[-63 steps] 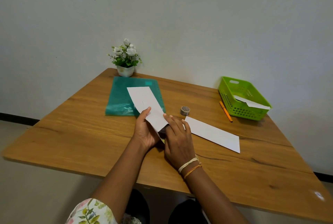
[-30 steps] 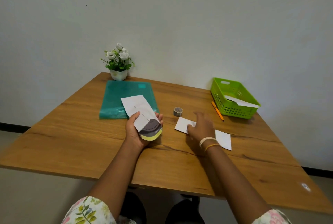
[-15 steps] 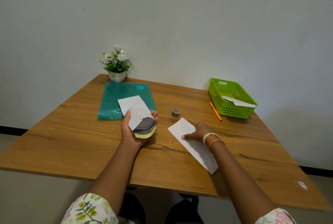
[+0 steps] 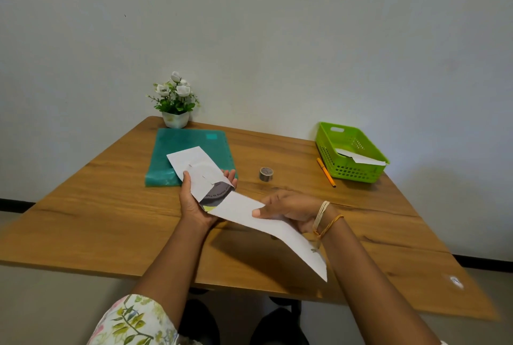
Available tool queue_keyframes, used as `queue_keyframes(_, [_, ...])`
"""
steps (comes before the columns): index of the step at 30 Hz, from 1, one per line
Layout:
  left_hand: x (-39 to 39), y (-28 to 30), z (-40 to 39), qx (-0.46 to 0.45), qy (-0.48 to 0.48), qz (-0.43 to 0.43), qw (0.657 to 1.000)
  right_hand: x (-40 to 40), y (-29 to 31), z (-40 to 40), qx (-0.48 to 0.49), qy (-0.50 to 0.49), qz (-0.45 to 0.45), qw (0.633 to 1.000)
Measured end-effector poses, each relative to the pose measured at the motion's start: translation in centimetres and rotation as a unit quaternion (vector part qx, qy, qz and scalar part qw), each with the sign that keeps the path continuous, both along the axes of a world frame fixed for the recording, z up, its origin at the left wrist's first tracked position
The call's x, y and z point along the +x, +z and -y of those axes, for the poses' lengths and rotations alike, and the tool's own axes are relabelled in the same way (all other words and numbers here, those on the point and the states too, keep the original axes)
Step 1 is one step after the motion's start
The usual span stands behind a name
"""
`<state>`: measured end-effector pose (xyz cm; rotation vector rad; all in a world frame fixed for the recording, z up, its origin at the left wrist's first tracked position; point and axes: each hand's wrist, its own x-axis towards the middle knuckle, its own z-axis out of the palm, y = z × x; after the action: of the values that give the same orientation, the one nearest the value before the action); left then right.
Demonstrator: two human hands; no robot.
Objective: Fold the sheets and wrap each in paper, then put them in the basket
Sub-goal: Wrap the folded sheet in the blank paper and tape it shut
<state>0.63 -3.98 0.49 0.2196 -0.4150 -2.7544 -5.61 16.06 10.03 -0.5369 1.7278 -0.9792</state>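
Setting: wooden tabletop against a plain pale wall, head view only.
Left hand: we find the left hand cupped under a folded sheet part-wrapped in white paper, thumb on its near edge.
Right hand: we note the right hand pinching a long white paper strip, raised above the tabletop, its end meeting the folded sheet.
Basket: green basket at far right holds a wrapped piece.
Other items: orange pen beside the basket, tape roll, teal folder, potted flowers.
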Motion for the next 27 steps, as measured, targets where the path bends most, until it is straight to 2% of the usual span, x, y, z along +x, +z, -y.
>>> queue_keyframes(6, [0.1, 0.3, -0.1, -0.008, -0.019, 0.001, 1.000, 0.7, -1.4, 1.3, 0.009, -0.079, 0.027, 0.996])
queue_keyframes(12, [0.1, 0.6, -0.3, -0.026, -0.034, 0.007, 0.999, 1.7, -2.2, 2.5, 0.019, -0.141, -0.002, 0.990])
queue_keyframes(20, [0.3, 1.2, -0.8, -0.059, -0.095, 0.037, 0.993, 3.9, -4.2, 5.4, -0.104, -0.272, -0.056, 0.955])
queue_keyframes(21, [0.3, 1.2, -0.8, -0.057, -0.095, 0.040, 0.993, 4.0, -4.3, 5.6, -0.127, -0.279, -0.041, 0.951])
queue_keyframes(23, [0.3, 1.3, -0.7, -0.048, -0.089, 0.039, 0.994, 3.9, -4.3, 5.4, -0.133, -0.259, 0.041, 0.956])
queue_keyframes(24, [0.3, 1.2, -0.7, -0.043, -0.084, 0.037, 0.995, 3.8, -4.0, 5.1, -0.107, -0.225, 0.072, 0.966])
queue_keyframes(27, [0.3, 1.0, -0.6, -0.035, -0.065, 0.023, 0.997, 3.3, -3.0, 3.8, 0.012, -0.112, 0.063, 0.992])
